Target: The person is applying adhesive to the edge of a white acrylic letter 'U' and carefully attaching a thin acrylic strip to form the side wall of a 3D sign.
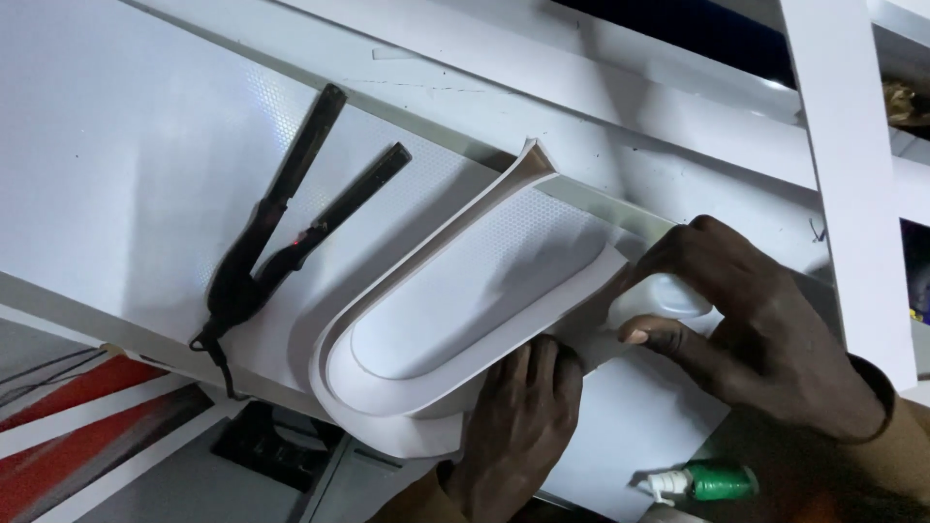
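A white plastic strip bent into a U shape (387, 320) stands on edge on a white textured board (136, 155). A white U-shaped inner piece (465, 291) lies inside the bend. My left hand (518, 426) presses against the outer side of the strip near its lower end. My right hand (756, 329) grips the strip's other end at the right, fingers curled over a small white piece (668, 291). The strip's far end (533, 160) rises toward a white frame.
A black hair straightener (291, 213) lies open on the board to the left of the strip, its cord hanging off the near edge. A green bottle with a white nozzle (707, 481) lies at the bottom right. White frame bars (843, 174) cross the top right.
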